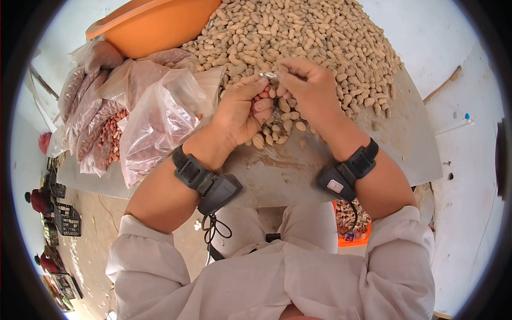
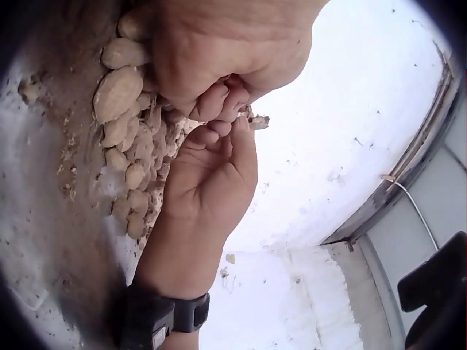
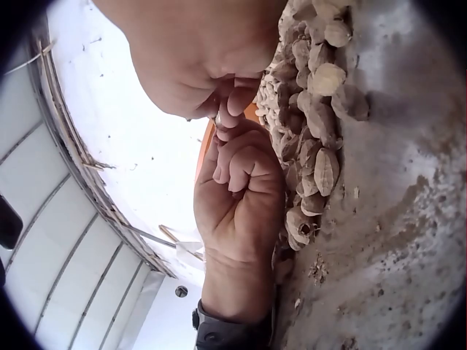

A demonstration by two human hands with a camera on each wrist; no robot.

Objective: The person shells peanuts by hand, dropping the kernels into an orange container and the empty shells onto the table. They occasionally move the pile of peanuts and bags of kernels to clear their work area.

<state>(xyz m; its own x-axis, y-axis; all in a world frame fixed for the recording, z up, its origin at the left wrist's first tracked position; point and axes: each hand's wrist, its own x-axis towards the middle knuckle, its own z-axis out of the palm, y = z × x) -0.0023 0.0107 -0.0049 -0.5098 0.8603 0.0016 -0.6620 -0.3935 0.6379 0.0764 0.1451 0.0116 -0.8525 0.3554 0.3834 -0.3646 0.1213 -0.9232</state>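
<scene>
A broken-open peanut shell (image 1: 268, 75), its pale inside showing, is between the fingertips of both hands at the near edge of a peanut heap (image 1: 298, 32). My left hand (image 1: 240, 109) pinches one side of the peanut. Several red kernels (image 1: 261, 96) show within its curled fingers. From the other side, my right hand (image 1: 309, 88) pinches the peanut between thumb and forefinger. The left wrist view has the shell (image 2: 259, 121) jutting past the right fingertips; in the right wrist view the fingers mostly hide it. Loose unshelled peanuts (image 1: 272, 133) lie beneath the hands.
Left of the hands, clear plastic bags (image 1: 160, 120) with red kernels lie on the metal table (image 1: 266, 181). An orange basin (image 1: 154, 26) stands behind them. Below the table's near edge is an orange container (image 1: 354, 241) of shells. People and black crates (image 1: 68, 220) are farther left.
</scene>
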